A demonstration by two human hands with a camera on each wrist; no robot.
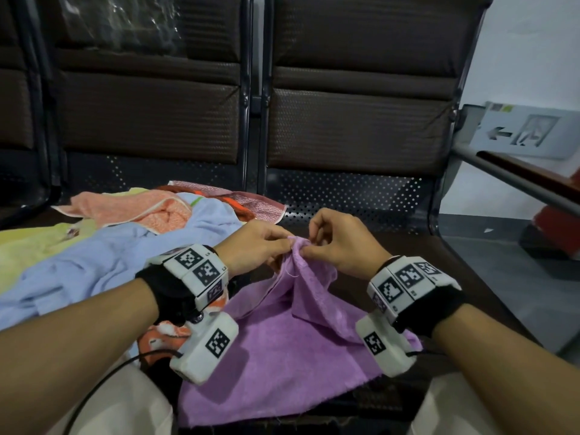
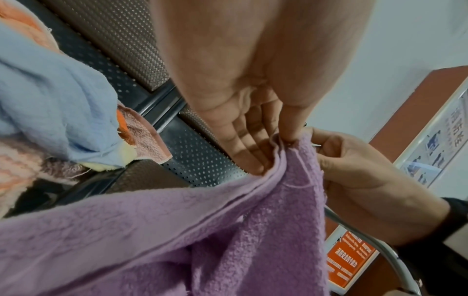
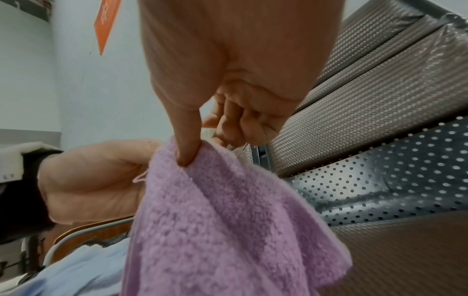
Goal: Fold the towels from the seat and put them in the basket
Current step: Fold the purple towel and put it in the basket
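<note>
Both hands met at one bunched point of the purple towel [image 1: 282,334]. The left hand [image 1: 251,246] pinched the gathered edge between thumb and fingers, and the right hand [image 1: 337,243] pinched the same peak from the other side, thumb pressed into the cloth, the other fingers curled. The two hands were almost touching there. From that raised pinch the towel draped down towards the person, its lower part spread flat on the dark seat [image 1: 439,265] between the forearms. Off to the left, a light blue towel [image 1: 103,262] lay rumpled on the neighbouring seat, with an orange towel [image 1: 131,208] and a yellow towel [image 1: 31,243] beside it and a patterned pink towel [image 1: 260,208] behind.
</note>
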